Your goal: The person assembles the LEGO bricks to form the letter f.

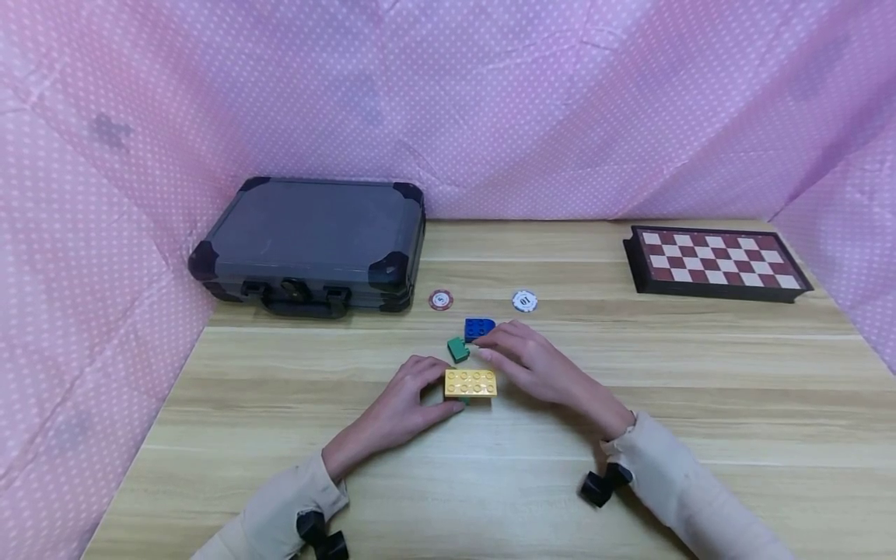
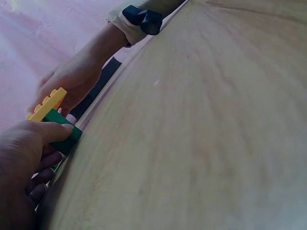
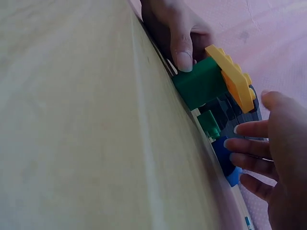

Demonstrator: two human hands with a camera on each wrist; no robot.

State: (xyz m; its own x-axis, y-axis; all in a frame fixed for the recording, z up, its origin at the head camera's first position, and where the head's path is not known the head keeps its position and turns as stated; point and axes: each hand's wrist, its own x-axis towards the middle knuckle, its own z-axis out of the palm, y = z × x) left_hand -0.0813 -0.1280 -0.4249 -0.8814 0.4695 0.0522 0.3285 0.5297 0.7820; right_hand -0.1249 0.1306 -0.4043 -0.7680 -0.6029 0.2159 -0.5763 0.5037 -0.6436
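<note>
A yellow brick (image 1: 470, 383) sits on top of a green brick (image 3: 199, 84) at the middle of the wooden table (image 1: 700, 404). My left hand (image 1: 418, 391) grips this stack from the left, thumb pressed on the green brick (image 2: 64, 133). Just behind it lie a small green brick (image 1: 458, 349) and a blue brick (image 1: 479, 329). My right hand (image 1: 502, 348) reaches over from the right with its fingers (image 3: 247, 143) nearly straight, their tips touching the blue brick (image 3: 223, 154). It holds nothing.
A closed grey case (image 1: 315, 241) stands at the back left. A folded chessboard (image 1: 717, 260) lies at the back right. A red chip (image 1: 441, 299) and a white chip (image 1: 524, 301) lie behind the bricks. Pink dotted cloth (image 1: 105, 233) walls the table.
</note>
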